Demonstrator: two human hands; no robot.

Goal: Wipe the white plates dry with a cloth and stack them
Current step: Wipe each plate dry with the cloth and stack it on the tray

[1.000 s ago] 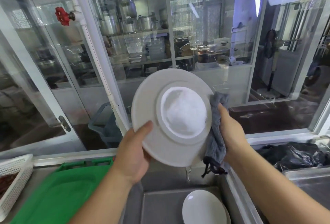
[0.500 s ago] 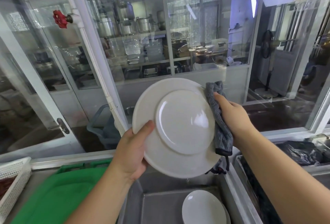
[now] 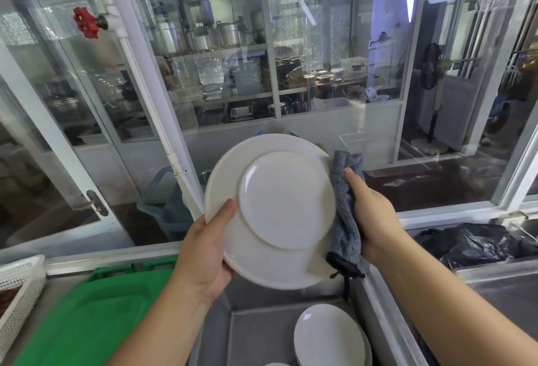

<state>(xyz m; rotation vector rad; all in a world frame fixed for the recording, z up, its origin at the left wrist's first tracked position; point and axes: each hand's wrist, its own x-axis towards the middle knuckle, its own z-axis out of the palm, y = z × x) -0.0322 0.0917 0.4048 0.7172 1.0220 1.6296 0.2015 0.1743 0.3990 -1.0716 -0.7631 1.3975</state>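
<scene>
**Plate held up, cloth at rim**

Left hand (image 3: pixel 208 252) clamps the round white ceramic plate (image 3: pixel 270 211) at its lower-left rim, underside facing the camera, over the steel sink (image 3: pixel 256 333). Right hand (image 3: pixel 372 220) grip closed on the grey fluffy cloth (image 3: pixel 345 214), pressed against the plate's right edge.

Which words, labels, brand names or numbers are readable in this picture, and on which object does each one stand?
None can be read.
The held plate, turned underside toward the camera, shows no maker's mark.
The grey cloth shows no tag text.
The green tray and the red valve handle carry no visible lettering.
Containers on the shelves behind the glass are too small and blurred to show any labels.
</scene>
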